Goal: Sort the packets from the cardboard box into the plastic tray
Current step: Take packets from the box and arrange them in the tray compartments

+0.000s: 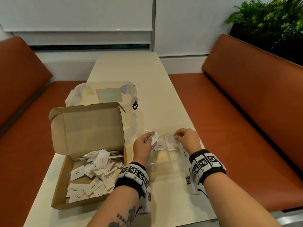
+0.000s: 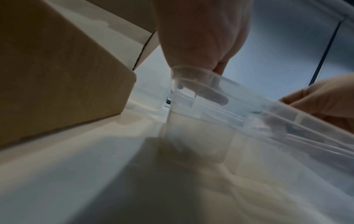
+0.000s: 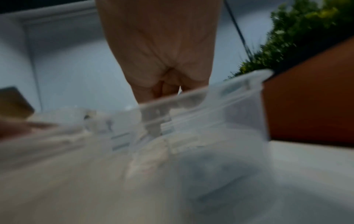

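An open cardboard box [image 1: 65,174] at the left holds a heap of several white packets [image 1: 96,171]. To its right stands a clear plastic tray [image 1: 165,163] with compartments. My left hand [image 1: 150,137] hovers over the tray's left end, its fingers curled round a few white packets [image 1: 154,139]. Over the middle of the tray, my right hand [image 1: 177,136] pinches a white packet with red print [image 1: 171,141]. A Pepper packet [image 1: 159,145] and a Stevia packet [image 1: 184,151] lie in the tray. The wrist views show each palm [image 2: 201,45] [image 3: 162,53] above the tray wall [image 2: 191,121] [image 3: 229,113]; the fingertips are hidden.
A clear lidded plastic container [image 1: 111,94] stands behind the box. The cream table [image 1: 131,71] runs away from me between two orange benches [image 1: 246,104]. Plants [image 1: 270,17] sit at the far right. The box's raised lid [image 1: 88,125] stands close to my left hand.
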The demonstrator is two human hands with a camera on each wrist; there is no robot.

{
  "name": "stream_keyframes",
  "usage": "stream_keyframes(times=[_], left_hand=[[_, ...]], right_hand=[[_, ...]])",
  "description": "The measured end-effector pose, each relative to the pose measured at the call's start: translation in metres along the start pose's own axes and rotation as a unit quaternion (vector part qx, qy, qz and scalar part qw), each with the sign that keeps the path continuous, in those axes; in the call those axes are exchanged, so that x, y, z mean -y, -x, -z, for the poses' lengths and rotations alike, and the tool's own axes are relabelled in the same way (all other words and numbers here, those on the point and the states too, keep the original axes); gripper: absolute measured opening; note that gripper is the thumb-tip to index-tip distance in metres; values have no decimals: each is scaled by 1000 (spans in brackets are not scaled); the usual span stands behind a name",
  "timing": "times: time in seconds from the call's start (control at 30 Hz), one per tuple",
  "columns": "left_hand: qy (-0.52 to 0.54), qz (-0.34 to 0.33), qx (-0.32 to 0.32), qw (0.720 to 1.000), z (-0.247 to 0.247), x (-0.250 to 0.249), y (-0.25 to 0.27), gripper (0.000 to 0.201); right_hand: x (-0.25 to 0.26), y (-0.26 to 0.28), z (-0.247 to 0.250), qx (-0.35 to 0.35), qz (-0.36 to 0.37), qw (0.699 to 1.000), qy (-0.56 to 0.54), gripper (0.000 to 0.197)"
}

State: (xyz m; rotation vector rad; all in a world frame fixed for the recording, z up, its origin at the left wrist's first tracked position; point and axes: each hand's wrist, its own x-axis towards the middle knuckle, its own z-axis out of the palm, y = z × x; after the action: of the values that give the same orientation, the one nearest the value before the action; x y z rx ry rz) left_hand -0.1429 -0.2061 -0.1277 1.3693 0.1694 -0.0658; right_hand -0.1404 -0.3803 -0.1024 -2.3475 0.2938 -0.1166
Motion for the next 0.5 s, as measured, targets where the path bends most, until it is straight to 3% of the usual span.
stream_keyframes(times=[0.13,0.4,0.5], left_hand=[[-11,-12,-3,1000,-2,1,1,28],[-19,-13,-6,1000,-1,2,1,29],[-20,-15,-6,1000,-1,3,1,30]], right_hand=[[-6,-1,-8,57,14,994,87,9],[-12,-2,-17,42,34,991,120,4],[-11,0,-14,44,63,988,132,12]])
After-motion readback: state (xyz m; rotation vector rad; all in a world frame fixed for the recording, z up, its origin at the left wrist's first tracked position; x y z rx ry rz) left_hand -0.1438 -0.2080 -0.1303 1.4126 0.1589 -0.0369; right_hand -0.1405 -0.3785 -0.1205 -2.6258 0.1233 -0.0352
